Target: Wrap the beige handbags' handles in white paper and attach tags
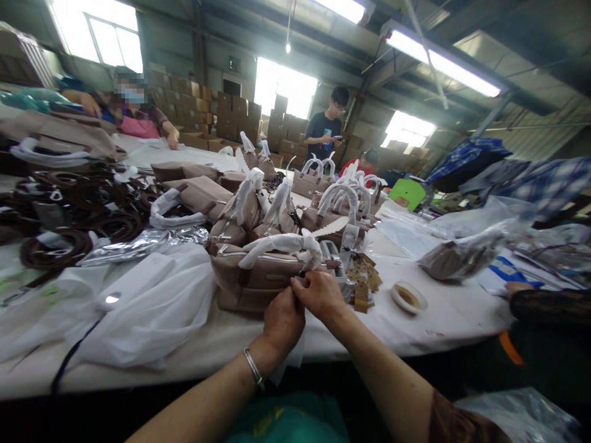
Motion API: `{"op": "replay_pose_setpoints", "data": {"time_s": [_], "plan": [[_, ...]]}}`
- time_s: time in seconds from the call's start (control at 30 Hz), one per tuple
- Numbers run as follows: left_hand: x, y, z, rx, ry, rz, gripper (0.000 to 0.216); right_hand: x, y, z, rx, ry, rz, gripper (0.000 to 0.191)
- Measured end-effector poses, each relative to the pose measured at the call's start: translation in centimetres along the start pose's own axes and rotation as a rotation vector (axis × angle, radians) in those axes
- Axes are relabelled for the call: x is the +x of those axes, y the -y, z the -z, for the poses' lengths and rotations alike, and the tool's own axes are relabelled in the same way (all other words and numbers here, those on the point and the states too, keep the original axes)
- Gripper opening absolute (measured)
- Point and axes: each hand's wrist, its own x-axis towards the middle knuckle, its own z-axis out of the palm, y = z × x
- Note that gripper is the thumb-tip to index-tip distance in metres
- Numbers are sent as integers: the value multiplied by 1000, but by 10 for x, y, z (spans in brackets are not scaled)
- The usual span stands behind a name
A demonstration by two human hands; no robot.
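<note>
A taupe handbag [256, 277] stands at the table's front, its handle [277, 245] wrapped in white film. My left hand [284, 317] and my right hand [323, 296] meet at the bag's front right side, below the handle's end. Both have their fingers closed in a pinch, thumbs close together. What lies between the fingertips is too small and hidden to make out. Just right of my hands are brown tags [362, 280] in a loose pile. More taupe handbags [237, 215] with wrapped handles crowd behind this one.
Left are white plastic bags [152, 307] and coiled dark brown straps [111, 206]. A small round dish [409, 298] and a plastic-wrapped bag [455, 255] lie right. Another person's sleeved arm [549, 304] reaches in at the right edge. Co-workers [138, 120] are across the table.
</note>
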Motion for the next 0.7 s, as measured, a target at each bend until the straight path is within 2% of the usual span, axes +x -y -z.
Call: {"op": "replay_pose_setpoints", "data": {"time_s": [0.1, 0.2, 0.33, 0.43, 0.53, 0.7], "plan": [[0, 1, 1, 23, -1, -16, 20, -4, -1, 1, 29, -17, 7, 36], [1, 1, 3, 62, -2, -16, 20, -8, -8, 2, 209, 10, 7, 34], [4, 1, 6, 102, 11, 8, 20, -12, -21, 0, 557, 121, -36, 20], [6, 0, 7, 61, 19, 24, 21, -13, -27, -1, 730, 218, -119, 15], [6, 0, 8, 20, 27, 40, 22, -14, -29, -2, 771, 243, -183, 15], [5, 1, 8, 27, 22, 47, 24, -14, -28, -4, 748, 206, -213, 15]]}}
